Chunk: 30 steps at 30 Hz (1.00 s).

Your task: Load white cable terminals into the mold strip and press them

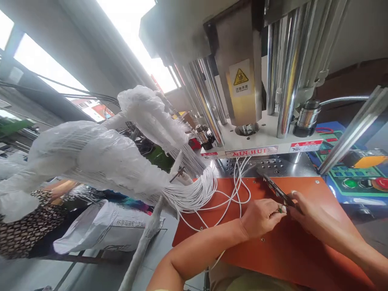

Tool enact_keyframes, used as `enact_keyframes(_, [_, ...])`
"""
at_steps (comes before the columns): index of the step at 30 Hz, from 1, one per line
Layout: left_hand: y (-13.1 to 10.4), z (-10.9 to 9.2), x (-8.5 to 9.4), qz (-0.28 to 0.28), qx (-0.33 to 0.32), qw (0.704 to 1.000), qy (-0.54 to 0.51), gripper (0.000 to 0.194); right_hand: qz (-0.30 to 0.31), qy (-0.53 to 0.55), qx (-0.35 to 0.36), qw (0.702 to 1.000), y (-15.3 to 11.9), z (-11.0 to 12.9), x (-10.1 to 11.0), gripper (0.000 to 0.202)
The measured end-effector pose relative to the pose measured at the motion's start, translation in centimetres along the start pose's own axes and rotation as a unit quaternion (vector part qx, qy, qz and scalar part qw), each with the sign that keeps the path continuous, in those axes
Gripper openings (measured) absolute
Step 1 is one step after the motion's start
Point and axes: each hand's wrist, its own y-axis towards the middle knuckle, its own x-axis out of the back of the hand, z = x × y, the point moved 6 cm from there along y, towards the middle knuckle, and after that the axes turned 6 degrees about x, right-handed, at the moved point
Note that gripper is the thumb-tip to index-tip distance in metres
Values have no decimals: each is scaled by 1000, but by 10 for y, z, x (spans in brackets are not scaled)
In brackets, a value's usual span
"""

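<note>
two things could go wrong from here, as i judge it; the dark metal bar (276, 190) could knock its far end on the press (269, 137), because that end lies so near the press's metal base (268, 165); and my left hand (260, 218) could drag the white cables (200, 194), because they loop close by it and run in under the press; the bar is in front of the press, over the orange worktop (260, 258), its long axis slanting forward and to the left, far end pointing at the base; my right hand (306, 212) is closed round the near end; my left is pinched on a small greenish piece (281, 209) beside it, too small to tell what
</note>
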Motion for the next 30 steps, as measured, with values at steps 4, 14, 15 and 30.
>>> enact_keyframes(4, [-1, 4, -2, -11, -3, 1000, 5, 15, -11, 24, 23, 999, 2, 6, -5, 12])
enact_keyframes(14, [-2, 0, -5, -46, 4, 999, -6, 13, -18, 7, 20, 1000, 5, 5, -6, 9])
enact_keyframes(15, [-2, 0, -5, -52, 11, 999, -8, 12, -17, 3, 11, 1000, 5, 6, -6, 8])
enact_keyframes(30, [0, 8, 16, -12, 226, 943, -244, 39, 0, 84, 10, 996, -3, 21, -3, 38])
